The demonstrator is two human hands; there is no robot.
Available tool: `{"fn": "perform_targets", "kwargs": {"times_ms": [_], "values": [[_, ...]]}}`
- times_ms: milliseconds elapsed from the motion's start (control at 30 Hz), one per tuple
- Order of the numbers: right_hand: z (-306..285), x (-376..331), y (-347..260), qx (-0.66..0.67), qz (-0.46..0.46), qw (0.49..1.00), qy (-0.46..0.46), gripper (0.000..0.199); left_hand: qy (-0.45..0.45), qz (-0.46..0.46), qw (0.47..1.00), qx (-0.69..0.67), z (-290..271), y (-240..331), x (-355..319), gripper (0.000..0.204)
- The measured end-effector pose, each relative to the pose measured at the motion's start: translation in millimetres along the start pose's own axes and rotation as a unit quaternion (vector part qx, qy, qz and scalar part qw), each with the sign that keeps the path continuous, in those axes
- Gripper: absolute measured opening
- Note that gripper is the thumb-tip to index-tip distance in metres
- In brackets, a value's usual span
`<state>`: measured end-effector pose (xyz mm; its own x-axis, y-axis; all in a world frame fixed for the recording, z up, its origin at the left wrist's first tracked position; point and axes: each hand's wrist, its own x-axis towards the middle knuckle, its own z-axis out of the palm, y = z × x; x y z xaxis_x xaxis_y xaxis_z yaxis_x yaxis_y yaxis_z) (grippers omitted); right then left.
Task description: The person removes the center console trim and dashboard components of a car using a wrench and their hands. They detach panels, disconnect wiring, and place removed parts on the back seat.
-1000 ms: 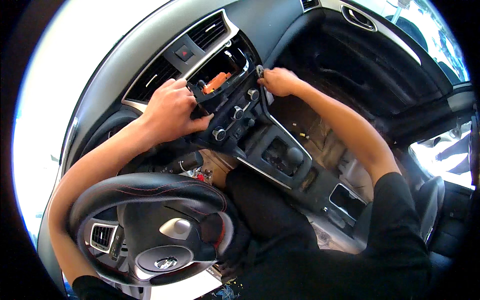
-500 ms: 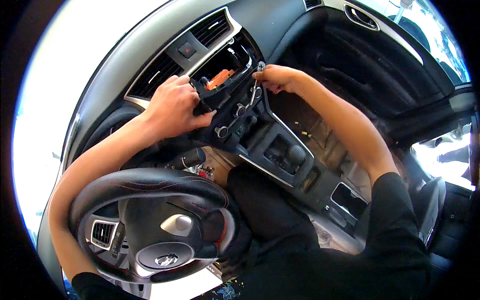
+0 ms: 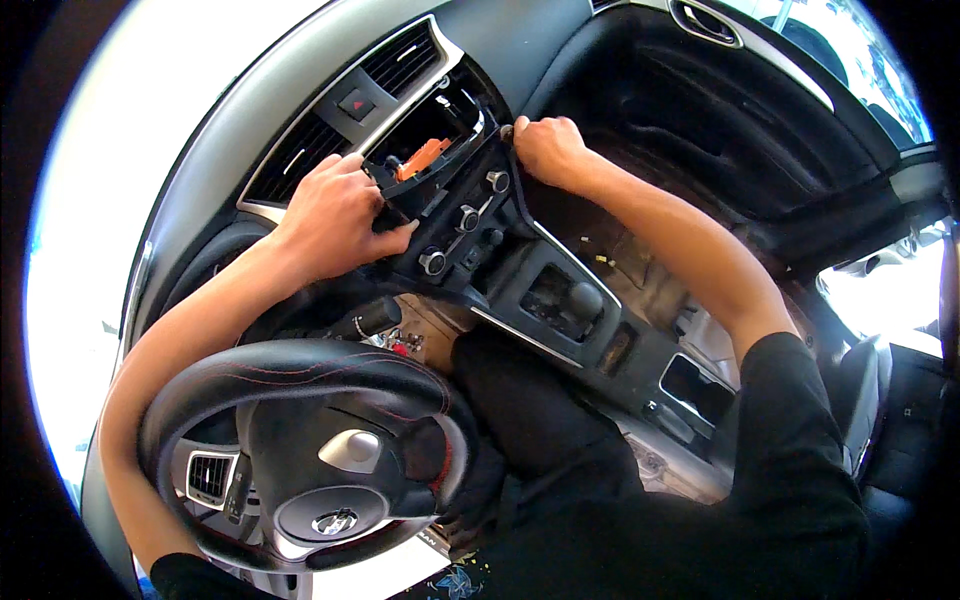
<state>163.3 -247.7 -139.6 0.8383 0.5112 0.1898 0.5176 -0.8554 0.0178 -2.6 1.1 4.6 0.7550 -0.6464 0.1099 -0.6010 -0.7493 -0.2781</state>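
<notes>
A black centre-console panel (image 3: pixel 445 225) with three silver-ringed knobs sits below an open cavity in the dashboard. My left hand (image 3: pixel 335 215) is closed on the panel's left edge, fingers over the upper corner and thumb lower down. At the right edge, my right hand (image 3: pixel 548 150) is closed with its fingers curled against the panel's upper corner. Its fingertips are partly hidden. Inside the cavity (image 3: pixel 425 125), an orange connector piece (image 3: pixel 422 160) shows between the two hands.
The steering wheel (image 3: pixel 300 365) lies below my left forearm. The gear lever (image 3: pixel 584 300) stands on the console below the panel. Air vents (image 3: pixel 403 67) and a hazard button (image 3: pixel 356 104) are above the cavity. The passenger door (image 3: pixel 720 130) is at the far right.
My right hand has turned and now curls at the panel's upper right corner. A slim silver strip or tool beneath it no longer shows. The view has shifted slightly; my left hand keeps its hold.
</notes>
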Motion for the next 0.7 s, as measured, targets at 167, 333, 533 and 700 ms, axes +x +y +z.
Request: {"fn": "perform_targets", "kwargs": {"times_ms": [167, 333, 533, 700], "values": [[14.8, 14.8, 20.1, 0.552, 0.131, 0.788, -0.24, 0.035, -0.012, 0.013, 1.0, -0.007, 0.3, -0.4, 7.0, 0.032], [20.5, 5.3, 13.2, 0.255, 0.014, 0.965, -0.055, 0.038, -0.01, -0.003, 1.0, -0.01, -1.3, 2.8, 0.4, 0.033], [1.9, -8.7, 32.4, 0.29, -0.112, 0.95, -0.02, 0.027, -0.012, 0.007, 1.0, -0.009, -1.0, -1.4, -0.4, 0.032], [34.5, -13.6, 43.6, 0.685, -0.038, 0.727, -0.034, 0.013, -0.011, -0.004, 1.0, -0.015, 3.2, 1.9, 10.6, 0.031]]}}
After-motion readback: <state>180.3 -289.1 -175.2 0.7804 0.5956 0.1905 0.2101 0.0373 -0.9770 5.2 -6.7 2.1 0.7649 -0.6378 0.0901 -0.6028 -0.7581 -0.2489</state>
